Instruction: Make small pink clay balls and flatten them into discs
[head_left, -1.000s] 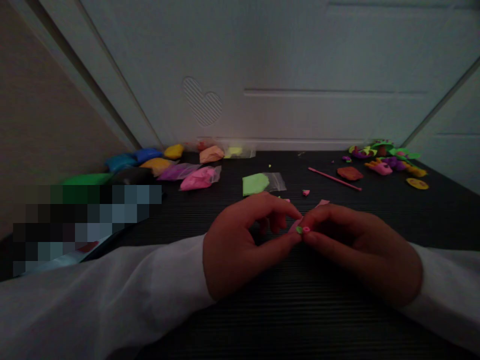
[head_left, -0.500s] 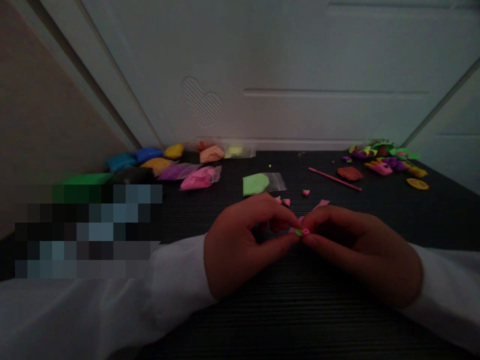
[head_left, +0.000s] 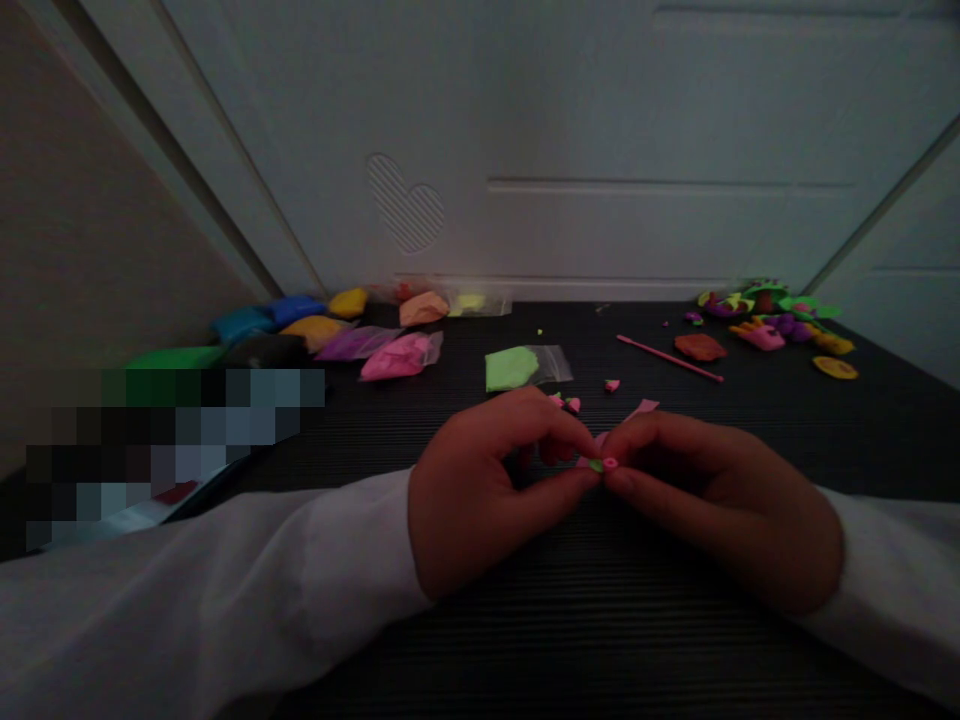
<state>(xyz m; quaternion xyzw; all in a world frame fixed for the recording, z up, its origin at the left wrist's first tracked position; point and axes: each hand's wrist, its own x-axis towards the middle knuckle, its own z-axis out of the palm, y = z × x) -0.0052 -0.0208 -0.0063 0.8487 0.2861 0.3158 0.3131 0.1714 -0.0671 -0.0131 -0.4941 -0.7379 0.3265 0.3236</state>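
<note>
A tiny clay flower (head_left: 611, 463), a pink curl with a green leaf-like bit on its left, is pinched between my fingertips. My left hand (head_left: 502, 480) holds the green side between thumb and forefinger. On the pink side, the thumb and forefinger of my right hand (head_left: 720, 500) close from the right. Behind the fingers lies a flat pink strip (head_left: 643, 409), partly hidden. Small pink-and-green clay pieces (head_left: 573, 404) rest just beyond my left fingers, and a similar piece (head_left: 612, 385) sits a little farther right.
Light green clay in a clear bag (head_left: 514, 368) lies ahead. Bags of coloured clay, including pink (head_left: 397, 356), line the back left. A pink stick (head_left: 670, 358), a reddish-brown lump (head_left: 700, 346) and finished-looking clay shapes (head_left: 761, 333) are on the right. A blurred device (head_left: 202, 480) lies left.
The clay flower has shifted very slightly between my fingertips. My left sleeve has moved a little, showing more of the device. Both hands otherwise keep their places.
</note>
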